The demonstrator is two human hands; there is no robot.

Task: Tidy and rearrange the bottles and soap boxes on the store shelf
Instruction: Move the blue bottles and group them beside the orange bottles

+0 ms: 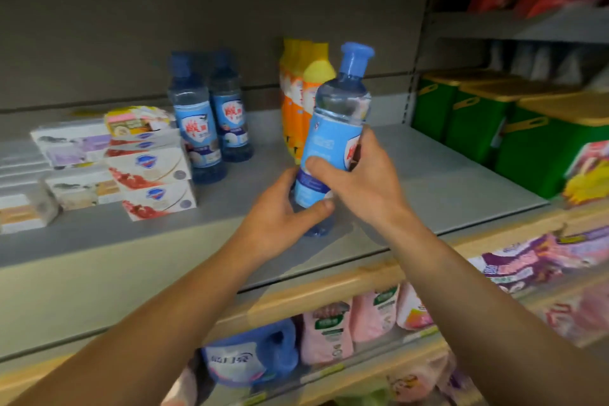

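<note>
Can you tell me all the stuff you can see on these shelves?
held blue bottle: 1, clear blue, tilted, mid shelf
standing blue bottles: 2, blue, behind the soap boxes
orange bottles: several, orange with yellow caps, behind the held bottle
soap boxes: many, white, stacked at left
green bins: 3, green with tan lids, right
pink pouches: several, pink, lower shelf
grey shelf: 1, grey
left hand: grips bottle's base
right hand: grips its label
</note>
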